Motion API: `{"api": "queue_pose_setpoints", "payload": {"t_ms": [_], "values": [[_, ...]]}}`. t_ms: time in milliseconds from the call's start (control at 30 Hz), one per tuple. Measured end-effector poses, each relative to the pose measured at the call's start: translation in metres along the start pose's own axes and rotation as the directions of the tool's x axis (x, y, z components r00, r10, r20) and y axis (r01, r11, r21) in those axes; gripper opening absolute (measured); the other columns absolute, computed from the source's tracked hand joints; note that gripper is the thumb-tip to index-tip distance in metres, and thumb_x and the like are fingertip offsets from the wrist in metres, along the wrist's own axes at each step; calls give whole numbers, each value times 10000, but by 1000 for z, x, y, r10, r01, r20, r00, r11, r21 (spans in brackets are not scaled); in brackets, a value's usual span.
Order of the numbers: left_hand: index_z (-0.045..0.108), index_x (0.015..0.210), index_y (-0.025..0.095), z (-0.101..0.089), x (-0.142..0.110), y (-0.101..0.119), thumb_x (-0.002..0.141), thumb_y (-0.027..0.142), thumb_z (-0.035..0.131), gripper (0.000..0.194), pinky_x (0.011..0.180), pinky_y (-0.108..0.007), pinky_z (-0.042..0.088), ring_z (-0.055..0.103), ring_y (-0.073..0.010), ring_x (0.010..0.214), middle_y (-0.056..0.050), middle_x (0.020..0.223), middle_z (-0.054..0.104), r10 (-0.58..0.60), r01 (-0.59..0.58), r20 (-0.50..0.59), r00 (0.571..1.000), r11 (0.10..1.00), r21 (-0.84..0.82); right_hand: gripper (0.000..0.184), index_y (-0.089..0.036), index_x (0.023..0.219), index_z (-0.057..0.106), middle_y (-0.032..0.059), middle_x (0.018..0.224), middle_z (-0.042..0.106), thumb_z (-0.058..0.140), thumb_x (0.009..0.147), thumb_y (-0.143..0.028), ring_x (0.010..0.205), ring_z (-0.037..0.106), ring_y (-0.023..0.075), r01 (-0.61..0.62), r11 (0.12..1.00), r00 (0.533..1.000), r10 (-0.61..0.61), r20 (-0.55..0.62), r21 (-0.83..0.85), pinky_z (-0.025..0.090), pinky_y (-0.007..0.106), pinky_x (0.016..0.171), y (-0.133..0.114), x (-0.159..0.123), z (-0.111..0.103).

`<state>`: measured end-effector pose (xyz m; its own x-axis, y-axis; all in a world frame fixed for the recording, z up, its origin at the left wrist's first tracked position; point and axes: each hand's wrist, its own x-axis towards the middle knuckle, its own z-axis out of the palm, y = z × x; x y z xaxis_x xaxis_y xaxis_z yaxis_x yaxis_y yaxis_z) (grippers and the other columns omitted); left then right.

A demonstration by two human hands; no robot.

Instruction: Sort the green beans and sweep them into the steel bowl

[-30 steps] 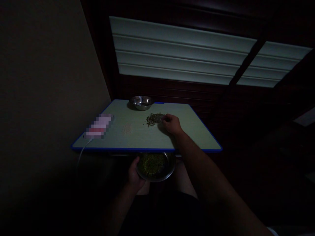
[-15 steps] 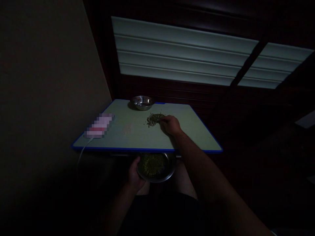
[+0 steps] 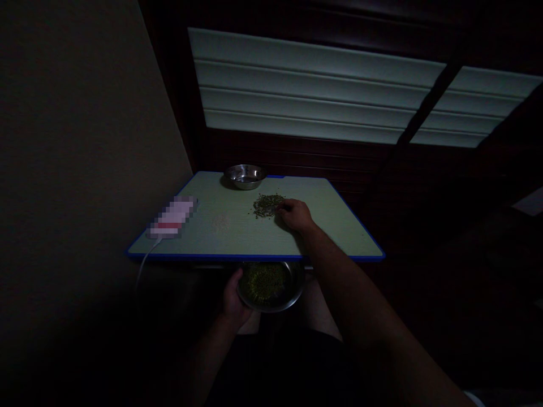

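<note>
My left hand point(image 3: 233, 297) grips the left rim of a steel bowl point(image 3: 292, 291) full of small green grains, held just below the near edge of the table point(image 3: 331, 226). My right hand point(image 3: 296, 215) rests on the tabletop with its fingers curled, fingertips at the right edge of a small pile of green grains point(image 3: 266, 204). Whether the fingers pinch any grain is too dark to tell. A second, smaller steel bowl point(image 3: 245, 176) stands at the far edge of the table, behind the pile.
A pale green tabletop with a blue rim. A blurred-out flat device point(image 3: 172, 217) lies at its left, with a white cable point(image 3: 144, 265) hanging over the near edge. A faint pale patch of grains point(image 3: 219, 222) lies mid-table. A wall stands left, a louvred window behind.
My right hand has shifted slightly at the pile's right edge; the pile looks a little more gathered. The left hand and its bowl have barely moved.
</note>
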<state>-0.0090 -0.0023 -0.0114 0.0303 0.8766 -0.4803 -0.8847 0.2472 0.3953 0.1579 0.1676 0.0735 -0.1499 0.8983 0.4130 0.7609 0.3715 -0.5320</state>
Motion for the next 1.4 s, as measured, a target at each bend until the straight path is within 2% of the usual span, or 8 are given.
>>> {"api": "queue_pose_setpoints", "payload": {"t_ms": [300,567,733,1000,1200,1400], "values": [[725,862,132,3,-2,0,832,274,525,247,944,-452,491,708,-266,877,-83,803,765,26,-25,-42,999,999,36,177,-187,801,722,33,789,710,564,726,-212,750,615,175,-57,997,998,58,-9,61,453,278,728,-3,-2,-1],[729,852,139,1,-1,0,835,270,522,246,922,-430,503,710,-244,831,-81,825,768,37,-37,-11,999,999,18,173,-163,705,682,6,669,648,530,665,-234,659,568,142,-164,955,980,187,-74,247,424,249,647,8,-1,-4],[733,871,142,-4,2,1,820,268,543,234,946,-440,486,707,-258,876,-85,842,770,28,-28,43,999,1000,-6,151,-162,656,649,-6,613,608,524,645,-245,626,539,131,-177,962,977,198,-81,207,404,241,620,11,-2,-8],[726,924,138,-4,1,0,805,272,555,247,973,-494,466,659,-311,1040,-104,889,766,15,-15,54,998,1000,-4,172,-167,664,651,-12,614,601,511,631,-261,627,527,130,-212,966,969,228,-99,148,378,240,602,9,-4,-10],[724,869,141,1,-3,1,820,276,539,234,977,-473,466,675,-295,1005,-94,846,766,30,-30,25,999,1000,5,157,-167,624,619,-20,569,553,491,612,-256,599,506,129,-201,959,973,219,-73,198,358,236,569,10,-3,-9],[723,908,149,0,-1,1,814,282,538,246,981,-480,465,662,-292,1038,-82,884,768,45,-46,18,999,999,20,170,-165,615,618,-19,563,537,477,604,-260,593,495,130,-203,960,975,217,-54,192,346,244,571,8,-3,-10]]}}
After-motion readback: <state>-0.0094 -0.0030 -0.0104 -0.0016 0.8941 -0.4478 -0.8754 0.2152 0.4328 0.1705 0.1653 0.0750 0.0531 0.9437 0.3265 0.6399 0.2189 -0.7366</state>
